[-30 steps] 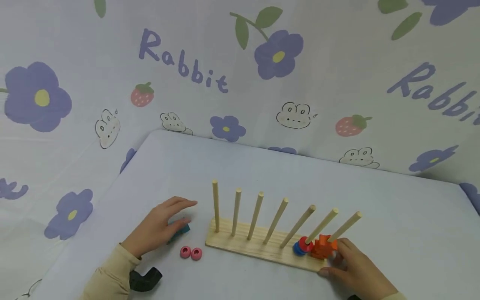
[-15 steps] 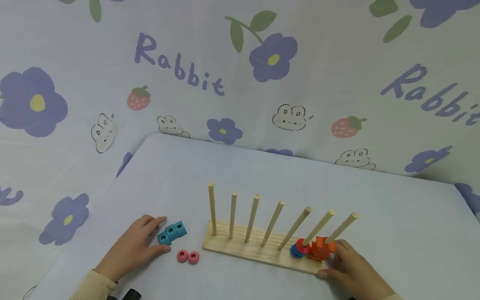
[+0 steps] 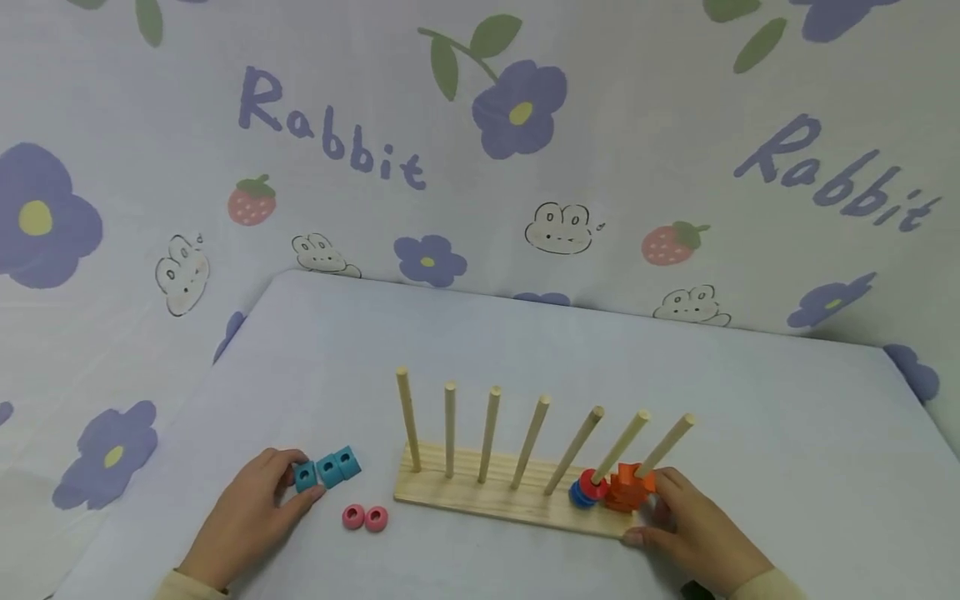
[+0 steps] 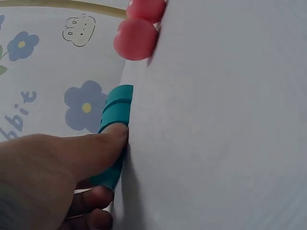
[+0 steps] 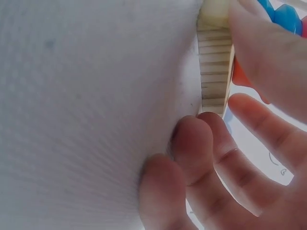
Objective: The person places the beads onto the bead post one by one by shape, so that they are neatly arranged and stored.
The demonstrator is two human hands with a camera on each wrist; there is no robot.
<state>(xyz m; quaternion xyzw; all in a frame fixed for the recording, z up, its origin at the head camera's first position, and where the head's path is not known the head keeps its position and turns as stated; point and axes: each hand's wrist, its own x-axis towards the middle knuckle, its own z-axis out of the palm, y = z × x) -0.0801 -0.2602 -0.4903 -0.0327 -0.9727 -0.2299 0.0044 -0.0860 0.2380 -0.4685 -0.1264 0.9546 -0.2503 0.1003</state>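
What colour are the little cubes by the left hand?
Teal blue cubes, clearest in the head view.

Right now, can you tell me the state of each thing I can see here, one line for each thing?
Teal cubes: three in a row on the table, left hand pinches the end one.
Pink rings: two, flat, side by side, untouched.
Peg board: flat; five pegs bare.
Red and blue rings: threaded on the sixth peg.
Orange pieces: on the last peg.
Right hand: holds the board's end.
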